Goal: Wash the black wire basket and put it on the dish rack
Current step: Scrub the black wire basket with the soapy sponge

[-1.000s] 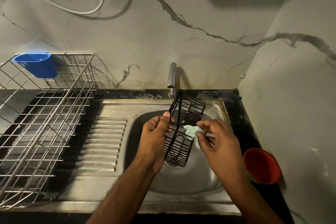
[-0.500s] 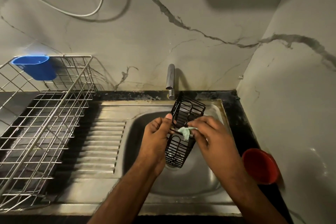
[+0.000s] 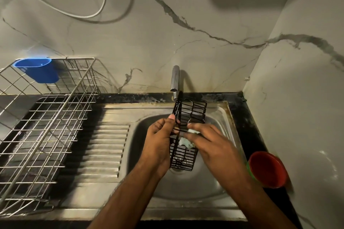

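The black wire basket (image 3: 188,132) is held on end above the steel sink bowl (image 3: 186,188), its top near the tap. My left hand (image 3: 160,139) grips its left edge, thumb on the wires. My right hand (image 3: 208,143) pinches a pale green scrub pad (image 3: 186,142) and presses it on the basket's middle. The silver wire dish rack (image 3: 44,128) stands at the left on the counter and holds no dishes.
A chrome tap (image 3: 175,80) rises behind the sink. A blue plastic cup (image 3: 37,69) hangs on the rack's far rim. A red bowl (image 3: 266,169) sits on the black counter at the right, close to the side wall. The ribbed drainboard (image 3: 104,147) lies between rack and bowl.
My right hand has slid the pad leftward and inward across the basket's wires. The basket has turned more upright and narrower to the view. My left hand keeps its hold.
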A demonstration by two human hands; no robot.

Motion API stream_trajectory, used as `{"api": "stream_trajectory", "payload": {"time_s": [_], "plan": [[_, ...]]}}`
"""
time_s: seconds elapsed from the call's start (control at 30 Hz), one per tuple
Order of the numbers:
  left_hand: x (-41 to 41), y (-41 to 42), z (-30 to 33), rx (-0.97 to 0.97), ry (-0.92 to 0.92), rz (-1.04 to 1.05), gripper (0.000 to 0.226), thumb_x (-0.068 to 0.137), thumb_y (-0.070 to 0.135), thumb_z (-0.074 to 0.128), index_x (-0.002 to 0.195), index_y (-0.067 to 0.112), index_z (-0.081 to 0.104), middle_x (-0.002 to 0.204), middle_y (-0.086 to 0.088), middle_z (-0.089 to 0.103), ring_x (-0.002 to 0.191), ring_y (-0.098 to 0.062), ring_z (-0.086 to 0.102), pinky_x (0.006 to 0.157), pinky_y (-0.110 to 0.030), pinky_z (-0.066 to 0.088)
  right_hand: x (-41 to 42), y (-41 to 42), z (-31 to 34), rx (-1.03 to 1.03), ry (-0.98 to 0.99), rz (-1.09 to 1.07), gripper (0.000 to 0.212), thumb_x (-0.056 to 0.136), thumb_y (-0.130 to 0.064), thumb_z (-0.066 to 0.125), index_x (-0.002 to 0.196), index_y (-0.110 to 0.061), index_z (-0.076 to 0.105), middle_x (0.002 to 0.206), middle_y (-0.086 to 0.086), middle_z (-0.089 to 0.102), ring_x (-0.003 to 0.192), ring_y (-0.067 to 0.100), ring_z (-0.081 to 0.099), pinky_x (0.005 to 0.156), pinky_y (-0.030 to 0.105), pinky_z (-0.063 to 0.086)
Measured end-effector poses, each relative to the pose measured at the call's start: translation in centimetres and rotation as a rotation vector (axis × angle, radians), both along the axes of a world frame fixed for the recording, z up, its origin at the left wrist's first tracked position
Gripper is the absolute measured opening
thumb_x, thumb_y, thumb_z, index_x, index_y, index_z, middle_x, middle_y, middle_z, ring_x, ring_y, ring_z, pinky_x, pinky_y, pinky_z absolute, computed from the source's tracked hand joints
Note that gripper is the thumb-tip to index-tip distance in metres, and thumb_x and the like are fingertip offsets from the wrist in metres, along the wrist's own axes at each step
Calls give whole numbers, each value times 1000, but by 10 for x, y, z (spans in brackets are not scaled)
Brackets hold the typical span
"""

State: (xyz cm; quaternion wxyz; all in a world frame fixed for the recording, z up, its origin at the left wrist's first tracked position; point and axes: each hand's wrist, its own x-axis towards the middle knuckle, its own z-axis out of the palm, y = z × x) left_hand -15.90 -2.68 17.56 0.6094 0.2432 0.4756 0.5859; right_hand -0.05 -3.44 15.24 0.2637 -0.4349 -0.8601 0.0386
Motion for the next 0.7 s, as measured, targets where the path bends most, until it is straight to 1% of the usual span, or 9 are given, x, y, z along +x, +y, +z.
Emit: {"api": "stream_trajectory", "payload": {"time_s": [0.1,0.17,0.23,0.3,0.37,0.43,0.53,0.6,0.7], "plan": [[-2,2,-6,-15,29,8,23,104,20,57,93,0,65,65,-7,68,57,-16,67,54,-26,56,15,1,-1,-35,74,-16,40,81,0,77,117,-17,71,131,3,58,120,19,59,88,35,58],[-2,1,-8,-18,16,-7,25,102,22,59,93,0,65,68,-10,65,58,-19,65,56,-30,58,15,2,0,-16,66,7,33,86,-3,73,117,-16,70,132,3,54,119,18,59,92,26,54],[0,1,-8,-9,-16,-26,23,102,19,60,100,-4,65,74,-15,67,62,-21,67,60,-31,60,7,1,2,3,64,66,31,96,-12,56,123,-21,67,134,-3,51,121,11,55,98,14,42],[1,0,-4,4,-44,-41,22,102,15,60,95,-5,65,74,-15,69,63,-20,69,60,-28,60,-5,0,5,-13,72,101,37,99,-25,40,130,-29,61,134,-15,51,122,-1,48,100,10,37],[1,0,-1,6,-64,-35,22,102,12,58,88,-3,65,69,-11,70,60,-17,69,56,-25,58,-12,-1,10,3,30,76,35,96,-26,47,127,-24,64,131,-11,55,121,2,49,95,18,47],[1,-1,1,3,-81,-22,23,103,9,56,85,-2,65,65,-8,70,58,-14,69,54,-23,56,-11,0,9,98,-34,93,37,88,-13,63,123,-17,67,128,1,61,119,17,54,88,29,53],[0,-2,2,2,-79,-16,23,103,9,56,83,-1,63,63,-6,69,54,-11,67,52,-22,55,5,7,0,163,-18,39,34,90,-16,58,121,-20,70,122,-1,66,113,19,57,91,32,52],[-1,-1,0,-17,-45,7,24,102,12,57,81,1,62,60,-5,64,48,-10,62,48,-22,52,13,6,-4,99,100,-63,31,95,-23,56,124,-21,68,117,-2,67,108,17,58,91,30,49],[-2,1,-3,-13,22,6,26,101,17,61,78,4,62,61,-6,62,50,-13,61,50,-26,55,11,0,-4,-82,306,-222,30,94,-26,65,124,-24,59,113,-4,65,103,10,60,85,15,45]]}}
